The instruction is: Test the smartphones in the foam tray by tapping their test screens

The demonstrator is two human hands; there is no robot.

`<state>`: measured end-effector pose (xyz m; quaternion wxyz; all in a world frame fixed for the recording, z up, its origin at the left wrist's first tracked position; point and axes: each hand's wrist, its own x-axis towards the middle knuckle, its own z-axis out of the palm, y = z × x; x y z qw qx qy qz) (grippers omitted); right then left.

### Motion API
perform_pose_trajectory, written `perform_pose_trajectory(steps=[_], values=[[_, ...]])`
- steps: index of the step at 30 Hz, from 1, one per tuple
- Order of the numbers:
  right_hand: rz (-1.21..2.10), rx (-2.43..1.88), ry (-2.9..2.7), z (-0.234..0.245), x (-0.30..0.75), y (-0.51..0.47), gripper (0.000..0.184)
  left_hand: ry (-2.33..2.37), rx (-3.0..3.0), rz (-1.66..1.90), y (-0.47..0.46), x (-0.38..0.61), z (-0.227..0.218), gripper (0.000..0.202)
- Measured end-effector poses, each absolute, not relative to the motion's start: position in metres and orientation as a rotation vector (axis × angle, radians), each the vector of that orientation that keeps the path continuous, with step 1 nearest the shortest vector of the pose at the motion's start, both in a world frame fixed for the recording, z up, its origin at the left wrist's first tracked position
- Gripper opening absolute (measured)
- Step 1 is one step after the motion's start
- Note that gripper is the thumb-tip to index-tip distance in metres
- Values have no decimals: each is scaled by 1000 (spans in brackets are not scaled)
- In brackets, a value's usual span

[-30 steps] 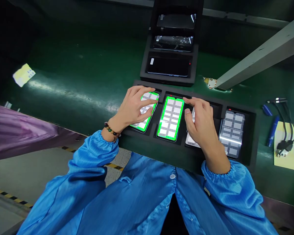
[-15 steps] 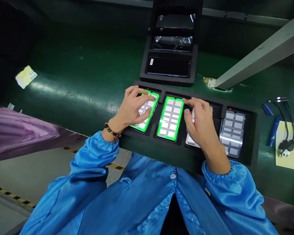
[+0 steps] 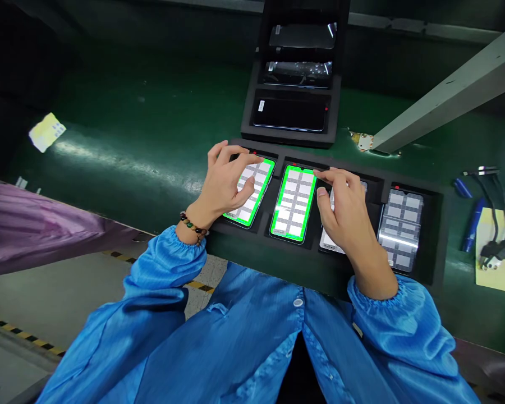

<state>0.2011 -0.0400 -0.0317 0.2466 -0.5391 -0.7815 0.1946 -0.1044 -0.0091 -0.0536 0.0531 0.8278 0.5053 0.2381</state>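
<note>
Several smartphones lie face up in a row in a black foam tray [image 3: 437, 235]. Over the leftmost smartphone [image 3: 252, 197], whose lit screen has a green border and a white grid, my left hand [image 3: 227, 179] hovers with fingers spread. A second smartphone [image 3: 295, 202] shows the same green-edged grid. My right hand [image 3: 345, 205] is at its upper right corner, index fingertip at the screen edge, thumb apart. That hand covers much of a third smartphone [image 3: 329, 241]. At the right end, a smartphone [image 3: 400, 230] shows a dim grey grid.
Beyond the row, another black tray [image 3: 292, 136] holds dark-screened smartphones [image 3: 289, 114]. A metal post [image 3: 441, 90] slants across the right. Farther right are a blue marker [image 3: 472, 227], its cap [image 3: 462, 188], black cables [image 3: 494, 247] and yellow paper [image 3: 500, 279]. Another yellow scrap [image 3: 46, 132] lies left.
My left hand has shifted slightly left and up over the leftmost smartphone, uncovering more of its screen. The green on the second smartphone's left border now has gaps. My right hand stays put.
</note>
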Motion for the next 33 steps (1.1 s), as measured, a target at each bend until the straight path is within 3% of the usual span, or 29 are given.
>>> perform_pose_trajectory(steps=[16,33], values=[[555,-1358,-2319,-34,190,-28,36,1574,2478,589,-39,-118,-46,42],[524,-1314,-2399,-29,193,-73,39,1556,2531,677,-93,-132,-55,44]])
